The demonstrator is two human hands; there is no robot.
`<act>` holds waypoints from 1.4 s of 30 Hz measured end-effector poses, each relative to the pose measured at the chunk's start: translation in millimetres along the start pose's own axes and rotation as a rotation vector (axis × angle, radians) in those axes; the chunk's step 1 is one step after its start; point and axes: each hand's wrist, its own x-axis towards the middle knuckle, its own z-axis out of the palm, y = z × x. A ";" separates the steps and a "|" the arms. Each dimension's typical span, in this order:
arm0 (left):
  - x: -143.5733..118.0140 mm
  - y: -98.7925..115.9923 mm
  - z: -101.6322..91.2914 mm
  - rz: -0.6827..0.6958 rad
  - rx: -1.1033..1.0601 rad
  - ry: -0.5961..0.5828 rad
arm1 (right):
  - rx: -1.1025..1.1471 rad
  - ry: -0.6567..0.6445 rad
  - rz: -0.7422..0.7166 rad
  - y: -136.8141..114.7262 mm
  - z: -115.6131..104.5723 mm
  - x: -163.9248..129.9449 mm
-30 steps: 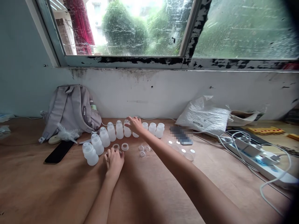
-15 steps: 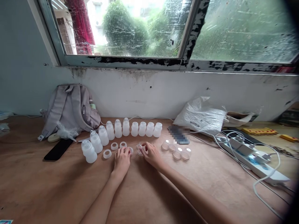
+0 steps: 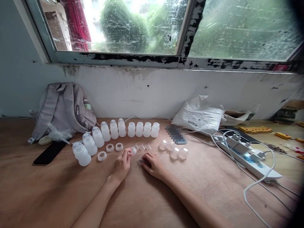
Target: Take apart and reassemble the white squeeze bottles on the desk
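Pinching a ring (image 3: 133, 151) in left hand (image 3: 122, 164), a clear teat (image 3: 139, 161) in right hand (image 3: 154, 164), each grip nearly closed

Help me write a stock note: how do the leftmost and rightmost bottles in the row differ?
The leftmost bottle wears a clear domed cover; the rightmost bottle has none. The leftmost bottle stands nearer the person, while the rightmost bottle stands farther back, toward the wall. Both are whitish, translucent and upright on the wooden table.
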 end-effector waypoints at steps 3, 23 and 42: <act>-2.6 3.5 6.2 0.086 -0.018 -0.035 | 0.035 -0.018 0.016 0.3 -3.8 -3.9; -4.7 14.4 10.5 0.122 0.119 -0.246 | 0.055 0.130 0.058 12.5 11.4 -5.5; -3.1 11.7 14.6 0.159 0.117 -0.172 | 0.020 0.127 0.042 12.4 11.4 -3.8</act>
